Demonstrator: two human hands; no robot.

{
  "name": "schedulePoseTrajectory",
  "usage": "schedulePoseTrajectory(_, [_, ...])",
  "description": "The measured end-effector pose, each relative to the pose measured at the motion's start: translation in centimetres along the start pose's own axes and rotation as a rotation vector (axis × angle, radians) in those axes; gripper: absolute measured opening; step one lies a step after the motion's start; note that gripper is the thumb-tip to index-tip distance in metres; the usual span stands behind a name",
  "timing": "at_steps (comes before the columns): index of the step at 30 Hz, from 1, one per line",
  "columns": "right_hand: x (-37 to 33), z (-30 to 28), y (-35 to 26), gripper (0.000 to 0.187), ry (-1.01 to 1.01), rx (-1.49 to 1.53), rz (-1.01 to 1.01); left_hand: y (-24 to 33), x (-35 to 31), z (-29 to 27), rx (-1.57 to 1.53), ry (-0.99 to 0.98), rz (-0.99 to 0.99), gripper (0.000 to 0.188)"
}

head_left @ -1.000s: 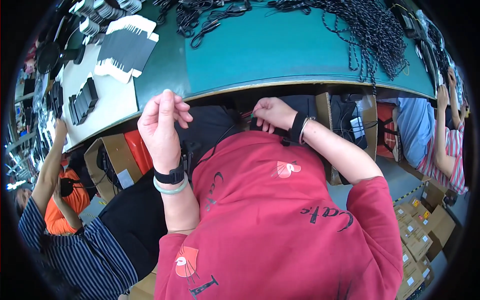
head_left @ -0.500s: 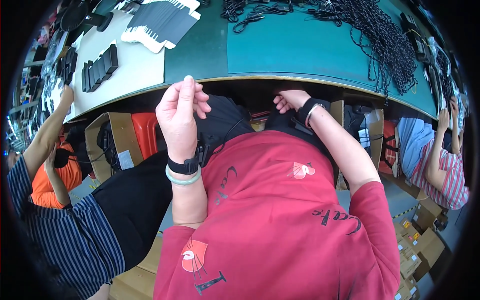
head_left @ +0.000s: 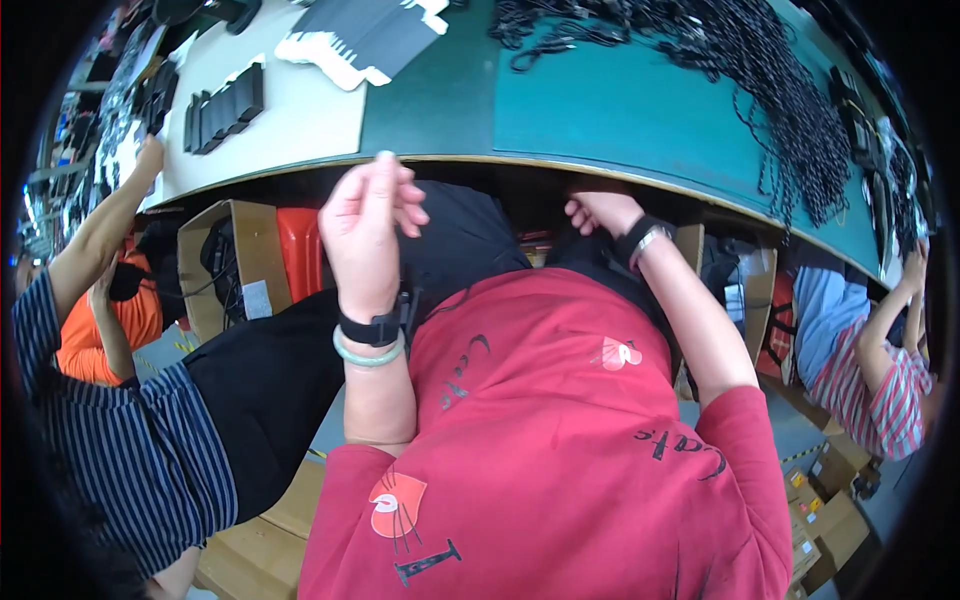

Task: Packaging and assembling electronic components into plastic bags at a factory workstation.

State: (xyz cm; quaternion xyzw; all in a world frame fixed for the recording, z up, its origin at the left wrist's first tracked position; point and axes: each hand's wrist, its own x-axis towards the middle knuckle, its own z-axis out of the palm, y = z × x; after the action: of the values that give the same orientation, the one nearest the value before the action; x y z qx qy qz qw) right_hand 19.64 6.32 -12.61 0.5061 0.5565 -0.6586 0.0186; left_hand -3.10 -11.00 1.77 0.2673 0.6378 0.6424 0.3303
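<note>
My left hand (head_left: 370,210) is raised over my lap, just short of the table edge. Its thumb points up and its fingers bend loosely, with nothing seen in them. A dark band and a pale green bangle (head_left: 369,351) circle that wrist. Close to the table's edge, over my right thigh, my right hand (head_left: 605,212) hangs with loosely bent fingers and holds nothing I can see. On the table (head_left: 420,120) beyond my hands, a fanned stack of flat dark grey pieces with white edges (head_left: 365,38) and a pile of black braided cables (head_left: 770,110) lie apart from both hands.
Several black boxes (head_left: 225,110) stand in a row on the white mat at left. Cardboard boxes (head_left: 262,250) and a red stool (head_left: 300,252) are under the table edge. A co-worker in a striped shirt (head_left: 150,450) sits close at left; another person (head_left: 870,370) works at right.
The whole view has shifted, so the table and its goods appear slightly farther right and higher. Both my hands keep nearly the same pose.
</note>
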Motion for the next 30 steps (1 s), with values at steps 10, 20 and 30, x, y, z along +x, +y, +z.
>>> schedulePoseTrajectory(10, [-7.0,8.9,-5.1,0.012,-0.212,-0.147,-0.503,-4.7,-5.2,-0.6,-0.001,-0.327,-0.318,0.019])
schedulePoseTrajectory(20, [-4.3,11.8,-9.7,0.014,-0.434,0.01,-0.19,-5.9,-4.5,-3.4,-0.119,-0.005,-0.33,0.018])
schedulePoseTrajectory(30, [-2.4,13.4,-8.2,0.026,-0.46,0.017,-0.187,-10.5,0.8,-9.2,0.047,0.17,-0.31,0.018])
